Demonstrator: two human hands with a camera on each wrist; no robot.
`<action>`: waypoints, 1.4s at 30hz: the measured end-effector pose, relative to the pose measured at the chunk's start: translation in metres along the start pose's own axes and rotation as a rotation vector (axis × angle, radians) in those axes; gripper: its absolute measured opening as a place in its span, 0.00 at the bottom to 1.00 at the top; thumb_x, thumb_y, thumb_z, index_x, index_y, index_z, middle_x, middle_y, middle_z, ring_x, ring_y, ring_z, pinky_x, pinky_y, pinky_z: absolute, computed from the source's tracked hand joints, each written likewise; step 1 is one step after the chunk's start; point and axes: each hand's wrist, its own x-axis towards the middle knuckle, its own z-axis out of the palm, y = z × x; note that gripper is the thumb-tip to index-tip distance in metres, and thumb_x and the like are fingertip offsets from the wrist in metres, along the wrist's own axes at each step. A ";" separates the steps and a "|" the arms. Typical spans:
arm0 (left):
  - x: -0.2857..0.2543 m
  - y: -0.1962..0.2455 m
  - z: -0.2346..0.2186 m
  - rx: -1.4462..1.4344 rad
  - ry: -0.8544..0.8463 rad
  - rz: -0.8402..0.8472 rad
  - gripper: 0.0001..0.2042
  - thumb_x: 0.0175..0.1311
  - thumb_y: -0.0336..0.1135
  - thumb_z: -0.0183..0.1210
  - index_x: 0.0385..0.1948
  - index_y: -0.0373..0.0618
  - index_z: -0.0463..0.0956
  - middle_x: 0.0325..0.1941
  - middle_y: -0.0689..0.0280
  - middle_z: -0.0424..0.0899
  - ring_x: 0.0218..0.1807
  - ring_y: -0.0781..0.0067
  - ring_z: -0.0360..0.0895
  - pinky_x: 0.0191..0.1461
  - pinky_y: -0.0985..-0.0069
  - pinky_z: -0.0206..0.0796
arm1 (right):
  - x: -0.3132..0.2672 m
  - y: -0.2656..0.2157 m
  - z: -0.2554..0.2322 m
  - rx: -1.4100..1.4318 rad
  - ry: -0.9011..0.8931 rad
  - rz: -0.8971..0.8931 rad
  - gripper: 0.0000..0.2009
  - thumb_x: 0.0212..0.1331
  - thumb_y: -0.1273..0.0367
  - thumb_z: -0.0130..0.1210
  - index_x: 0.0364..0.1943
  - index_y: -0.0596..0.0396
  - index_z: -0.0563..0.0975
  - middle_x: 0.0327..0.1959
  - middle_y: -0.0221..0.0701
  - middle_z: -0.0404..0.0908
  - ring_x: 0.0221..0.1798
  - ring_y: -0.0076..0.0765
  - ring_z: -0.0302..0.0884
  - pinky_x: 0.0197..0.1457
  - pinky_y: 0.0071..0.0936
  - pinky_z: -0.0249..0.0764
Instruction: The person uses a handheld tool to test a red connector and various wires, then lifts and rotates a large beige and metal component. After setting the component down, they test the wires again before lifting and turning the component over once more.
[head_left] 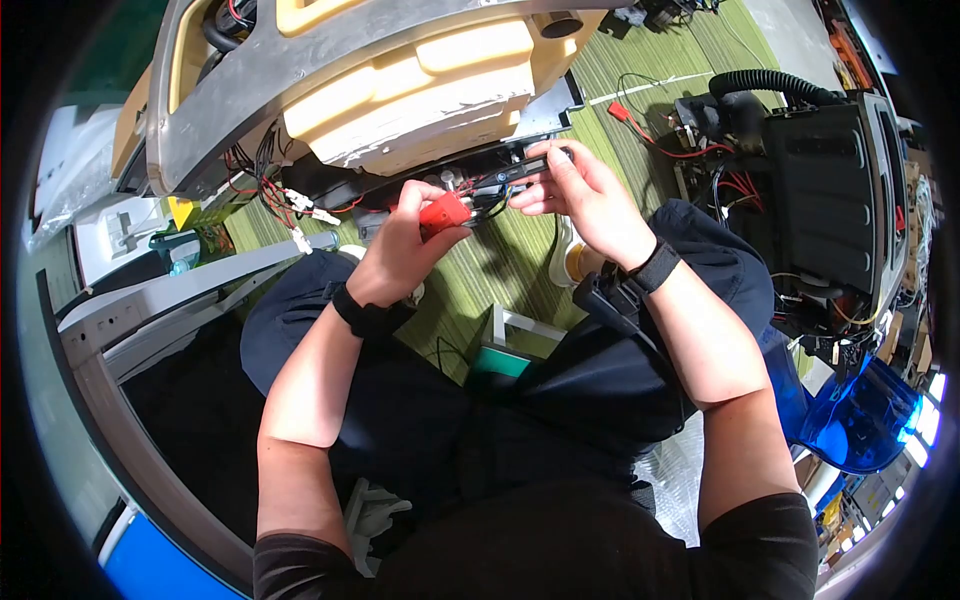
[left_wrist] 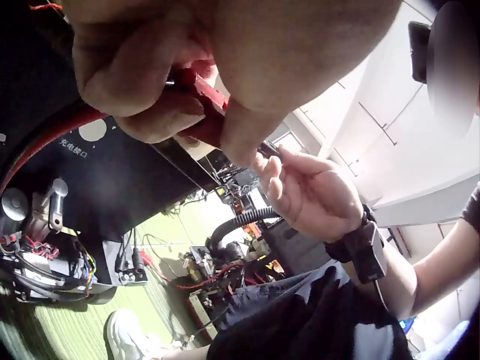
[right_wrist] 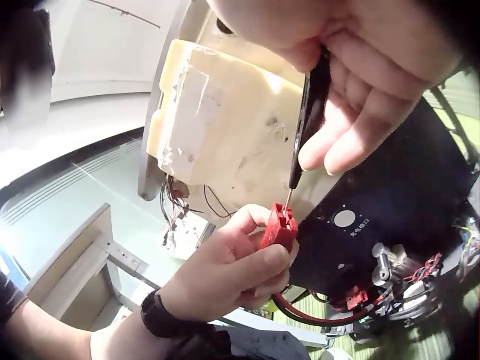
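My left hand (head_left: 395,255) pinches a red plug connector (right_wrist: 280,229) between thumb and fingers, and thick red and black cables (right_wrist: 296,315) run from it. In my right hand (head_left: 603,205) is a slim black screwdriver (right_wrist: 309,124), gripped by its handle. In the right wrist view its thin metal shaft points down to the open end of the connector, with the tip right at the opening. Both hands are in front of the cream-coloured machine body (head_left: 420,110). The left wrist view shows the connector (left_wrist: 204,97) partly hidden by the left fingers.
Behind the hands stands a black panel (right_wrist: 397,180) with a round hole and white lettering. Loose wires with white plugs (head_left: 300,205) hang at the left. A dark unit with a ribbed hose (head_left: 770,82) stands at the right, near another red connector (head_left: 621,113) on the green floor.
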 end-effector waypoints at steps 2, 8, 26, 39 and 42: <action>0.000 0.003 -0.001 0.012 -0.001 0.013 0.18 0.57 0.35 0.63 0.43 0.39 0.65 0.39 0.58 0.79 0.41 0.66 0.78 0.45 0.73 0.68 | 0.002 0.003 -0.004 0.008 -0.004 0.010 0.18 0.71 0.58 0.37 0.52 0.60 0.65 0.42 0.40 0.77 0.42 0.32 0.80 0.47 0.26 0.77; 0.001 0.007 -0.003 0.023 -0.009 -0.016 0.19 0.55 0.33 0.65 0.45 0.38 0.68 0.39 0.60 0.79 0.42 0.69 0.77 0.48 0.75 0.67 | 0.002 0.005 -0.004 -0.004 0.004 0.013 0.18 0.71 0.59 0.36 0.52 0.59 0.65 0.42 0.39 0.77 0.42 0.32 0.80 0.47 0.25 0.77; 0.001 0.005 0.001 -0.104 0.050 -0.024 0.20 0.57 0.30 0.63 0.47 0.38 0.65 0.43 0.62 0.75 0.44 0.74 0.73 0.50 0.77 0.66 | -0.015 -0.014 0.010 -0.448 0.089 -0.336 0.12 0.70 0.64 0.39 0.46 0.59 0.68 0.27 0.33 0.81 0.35 0.27 0.81 0.41 0.24 0.75; 0.001 0.000 0.002 -0.115 0.073 -0.034 0.21 0.55 0.28 0.65 0.48 0.39 0.64 0.48 0.62 0.72 0.47 0.75 0.73 0.49 0.78 0.69 | -0.017 -0.014 0.012 -0.524 0.069 -0.312 0.11 0.69 0.65 0.40 0.46 0.57 0.69 0.27 0.32 0.82 0.35 0.28 0.82 0.41 0.23 0.74; 0.001 0.000 0.003 -0.137 0.081 -0.062 0.21 0.54 0.26 0.65 0.47 0.40 0.64 0.46 0.63 0.74 0.47 0.75 0.73 0.49 0.78 0.69 | -0.017 -0.015 0.011 -0.541 0.060 -0.312 0.11 0.69 0.65 0.41 0.47 0.57 0.68 0.27 0.32 0.82 0.35 0.28 0.82 0.40 0.23 0.74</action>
